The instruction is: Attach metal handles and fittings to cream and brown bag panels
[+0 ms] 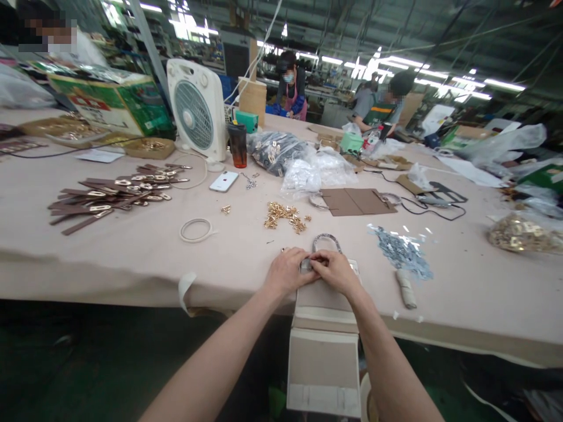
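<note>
A beige bag [324, 346] lies over the near table edge and hangs down toward me. Both my hands rest on its top end, fingers pinched together around a small metal fitting [307, 265]. My left hand [288, 272] grips it from the left, my right hand [336, 271] from the right, fingertips touching. A curved bag handle [326, 238] arches just beyond my fingers. A pile of gold metal fittings [287, 215] lies a little farther back.
Silver metal parts [402, 252] and a wrapped tool [406, 288] lie right of my hands. Brown leather straps [112, 196], a tape ring [196, 230], a phone [223, 181], a fan [196, 108], a cup [238, 145] and plastic bags [303, 164] fill the table. Other people work at the far side.
</note>
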